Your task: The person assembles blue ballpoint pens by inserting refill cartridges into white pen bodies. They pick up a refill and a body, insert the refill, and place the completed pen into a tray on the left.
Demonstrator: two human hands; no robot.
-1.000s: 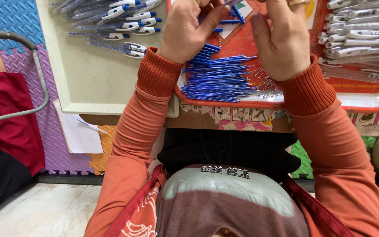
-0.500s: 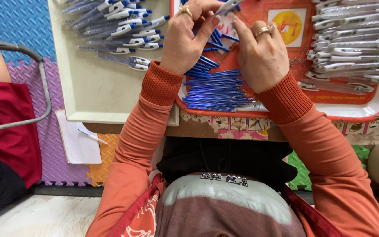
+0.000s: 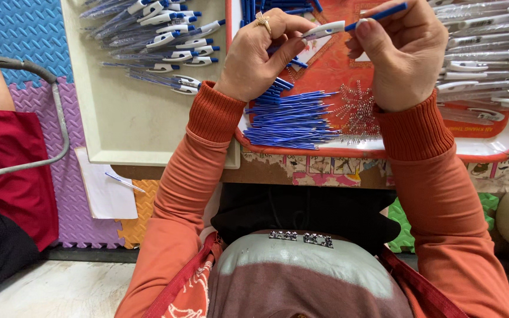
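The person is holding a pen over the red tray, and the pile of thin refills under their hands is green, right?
Not quite. The head view shows the pile of thin refills is blue, not green. The rest holds: the left hand and right hand hold a white pen with a blue refill over the red tray.

Both hands meet above the red tray, the left hand and right hand pinching a pen. Directly below the grip lie a heap of blue refills and a scatter of small springs. Right of the grip, clear pen barrels crowd the tray. Left of it, finished pens fill the far end of a cream tray, whose near part lies bare.
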